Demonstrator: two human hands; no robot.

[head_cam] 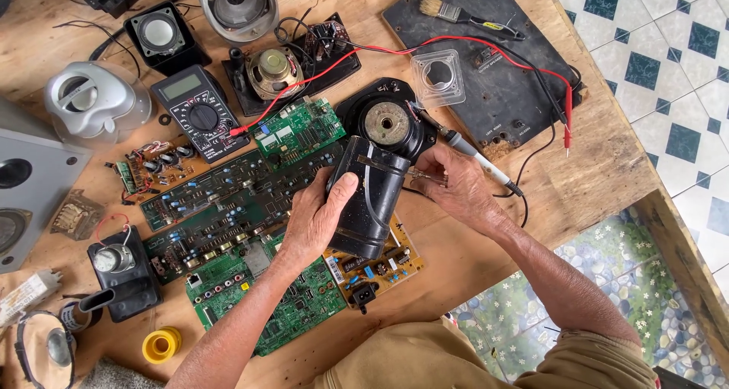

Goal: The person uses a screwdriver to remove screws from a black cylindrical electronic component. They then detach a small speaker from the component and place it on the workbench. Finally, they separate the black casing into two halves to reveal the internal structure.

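My left hand is gripping the black speaker housing, fingers curled around its side. My right hand is pinching a soldering iron just beyond the housing's top. Circuit boards are lying under my left fingers; a multimeter is sitting farther off.

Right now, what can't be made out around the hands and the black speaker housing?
Head view only:
- Soldering iron tip: hidden behind the black speaker housing, so its contact point is unclear.
- Right hand: fingertips tucked against the housing; what they pinch is too small to tell.
- Left hand: covers the housing's left side.
- Circuit boards: partly under housing and arm.
- Grey speaker box: cut by left edge.
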